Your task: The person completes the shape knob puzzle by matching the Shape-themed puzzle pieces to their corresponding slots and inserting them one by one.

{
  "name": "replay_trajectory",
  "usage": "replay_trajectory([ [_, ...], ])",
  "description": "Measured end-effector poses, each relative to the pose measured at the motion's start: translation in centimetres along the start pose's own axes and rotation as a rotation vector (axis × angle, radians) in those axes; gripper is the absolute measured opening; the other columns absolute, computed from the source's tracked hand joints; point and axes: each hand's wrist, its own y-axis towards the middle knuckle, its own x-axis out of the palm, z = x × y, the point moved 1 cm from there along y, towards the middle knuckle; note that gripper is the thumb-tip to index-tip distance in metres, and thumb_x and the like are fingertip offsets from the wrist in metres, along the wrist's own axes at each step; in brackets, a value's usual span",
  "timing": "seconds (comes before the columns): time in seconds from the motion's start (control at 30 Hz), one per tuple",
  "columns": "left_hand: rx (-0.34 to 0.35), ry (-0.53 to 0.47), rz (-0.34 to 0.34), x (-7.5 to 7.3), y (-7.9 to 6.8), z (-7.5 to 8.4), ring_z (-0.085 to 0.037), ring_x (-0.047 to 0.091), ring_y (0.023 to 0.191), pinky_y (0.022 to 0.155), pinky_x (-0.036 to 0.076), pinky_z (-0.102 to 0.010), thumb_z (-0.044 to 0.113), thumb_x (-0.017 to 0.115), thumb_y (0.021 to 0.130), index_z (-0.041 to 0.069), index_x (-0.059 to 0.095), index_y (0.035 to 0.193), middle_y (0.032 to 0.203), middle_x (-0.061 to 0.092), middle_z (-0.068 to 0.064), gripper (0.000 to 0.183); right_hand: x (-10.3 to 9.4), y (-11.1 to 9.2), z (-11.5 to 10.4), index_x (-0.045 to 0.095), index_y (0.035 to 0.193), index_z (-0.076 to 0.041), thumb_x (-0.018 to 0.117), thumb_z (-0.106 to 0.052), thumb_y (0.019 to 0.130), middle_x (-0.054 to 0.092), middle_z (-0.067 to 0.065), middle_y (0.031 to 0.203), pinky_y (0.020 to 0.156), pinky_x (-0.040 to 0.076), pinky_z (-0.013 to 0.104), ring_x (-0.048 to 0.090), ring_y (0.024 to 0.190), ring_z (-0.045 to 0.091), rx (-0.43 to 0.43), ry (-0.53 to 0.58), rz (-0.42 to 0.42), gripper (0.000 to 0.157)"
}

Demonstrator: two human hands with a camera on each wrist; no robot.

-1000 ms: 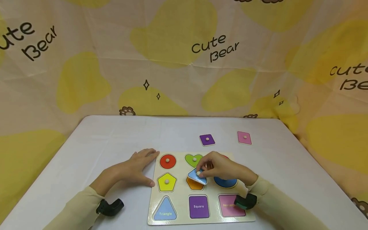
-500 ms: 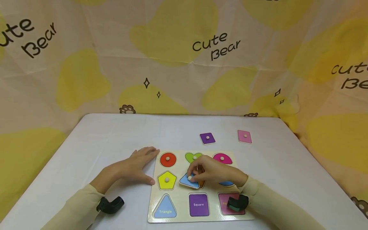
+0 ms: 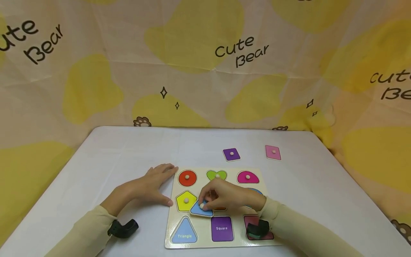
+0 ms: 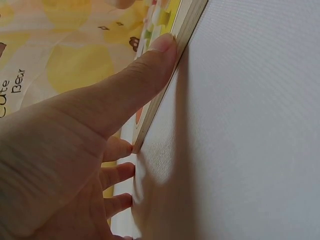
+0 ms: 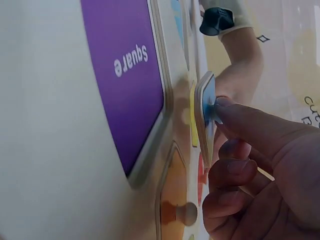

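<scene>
Blue triangle pc [image 3: 200,212], knob [image 3: 201,206] pinched by R hand [image 3: 224,194], held over puzzle board [image 3: 204,233], nr yellow pentagon [image 3: 183,205] & purple Square slot [image 3: 222,234], board's L edge touched by L hand [image 3: 149,187], spread, unclenched.

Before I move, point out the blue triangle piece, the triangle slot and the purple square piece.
Blue triangle piece [image 3: 201,211]: head view, its face below the knob.
Triangle slot [image 3: 184,229]: head view, its blue floor above the lettering.
Purple square piece [image 3: 232,154]: head view, its knob.
</scene>
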Motion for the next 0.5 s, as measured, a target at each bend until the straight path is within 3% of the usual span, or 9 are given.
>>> replay_trajectory([
  [0.3,0.026,0.000,0.002,-0.1,-0.2,0.1,-0.043,0.024,0.151,0.121,0.014,-0.072,0.053,0.084,0.075,0.007,0.032,0.158,0.163,0.031,-0.020,0.108,1.9,1.0,-1.0,0.078,0.099,-0.013,0.076,-0.015,0.091,0.049,-0.009,0.066,0.056,0.033,0.012,0.046,0.061,-0.001,0.007,0.008,-0.075,0.008],
  [0.5,0.024,-0.004,0.007,-0.1,-0.3,0.2,-0.043,0.024,0.151,0.121,0.014,-0.072,0.053,0.084,0.075,0.008,0.031,0.159,0.163,0.031,-0.019,0.109,2.9,1.6,-1.5,0.078,0.102,-0.012,0.075,-0.016,0.092,0.048,-0.009,0.065,0.054,0.031,0.012,0.045,0.060,-0.002,-0.037,-0.034,-0.129,0.011],
])
